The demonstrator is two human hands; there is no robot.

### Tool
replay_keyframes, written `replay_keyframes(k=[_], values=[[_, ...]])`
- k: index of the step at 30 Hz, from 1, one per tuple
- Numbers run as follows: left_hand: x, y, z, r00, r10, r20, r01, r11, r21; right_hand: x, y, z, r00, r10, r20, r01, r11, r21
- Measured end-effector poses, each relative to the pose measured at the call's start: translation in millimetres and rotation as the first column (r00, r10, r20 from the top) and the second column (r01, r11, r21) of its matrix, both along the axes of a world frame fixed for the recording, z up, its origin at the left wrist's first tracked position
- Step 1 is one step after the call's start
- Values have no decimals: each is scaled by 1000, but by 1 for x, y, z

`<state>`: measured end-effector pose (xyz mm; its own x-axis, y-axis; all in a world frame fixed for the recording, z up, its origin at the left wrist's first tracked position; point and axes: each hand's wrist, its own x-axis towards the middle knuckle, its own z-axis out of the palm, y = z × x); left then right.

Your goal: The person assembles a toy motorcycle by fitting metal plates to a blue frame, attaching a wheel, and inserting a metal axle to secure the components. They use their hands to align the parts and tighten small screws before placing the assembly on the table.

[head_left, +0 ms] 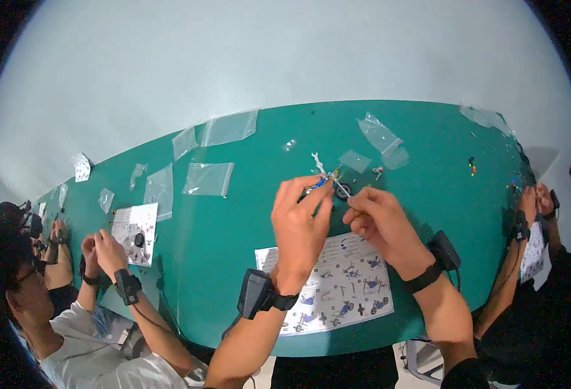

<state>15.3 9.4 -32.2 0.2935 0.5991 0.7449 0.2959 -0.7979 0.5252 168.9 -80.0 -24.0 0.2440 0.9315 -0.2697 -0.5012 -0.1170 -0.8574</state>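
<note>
Here's the small blue assembly [320,183], just above the middle of the view, pinched in the narrow fingertips of the left hand [300,215], which reaches up from seven o'clock, back of the hand showing. In from five o'clock comes the right hand [384,222], fingers curled, thumb and forefinger closed on a thin silver rod [342,187] angled toward the piece. Around the assembly, a black wheel [343,191] sits at four o'clock, a flat wrench [318,162] at twelve, the printed sheet [344,285] at six.

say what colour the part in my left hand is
The part looks mostly blue, seen best in the head view.
</note>
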Motion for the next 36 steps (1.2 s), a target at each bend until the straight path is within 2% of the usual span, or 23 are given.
replay_keyframes(k=[1,4,5,7,8,11,16,22,29,36], values=[[0,1,-1,1000,2,-8,-2,1000,7,3,-1,-2,999,4,-41,-4,1000,-6],[-2,4,0,998,-57,32,59,996,-73,-2,0,2,999,-27,22,27,1000,-4],[0,6,-4,987,-87,135,114,973,-202,-5,0,2,985,-39,169,34,999,31],[-1,5,-2,991,-84,104,104,973,-207,-11,-2,1,889,-78,452,35,994,103],[-2,5,-2,993,-81,86,98,973,-210,-14,-1,0,881,-91,464,43,993,114],[3,-1,-2,974,-47,222,145,883,-447,-21,-1,-4,870,-124,477,60,987,146],[5,0,-7,930,-63,362,274,775,-569,-23,1,-2,897,-175,406,88,971,224],[3,1,-3,914,-72,399,327,713,-620,-22,-2,6,846,-207,492,107,969,225],[1,-2,3,889,-74,453,400,607,-687,-23,-3,10,864,-165,476,65,973,220],[2,-1,0,891,-72,449,403,583,-706,-26,-4,5,824,-225,520,77,954,289]])
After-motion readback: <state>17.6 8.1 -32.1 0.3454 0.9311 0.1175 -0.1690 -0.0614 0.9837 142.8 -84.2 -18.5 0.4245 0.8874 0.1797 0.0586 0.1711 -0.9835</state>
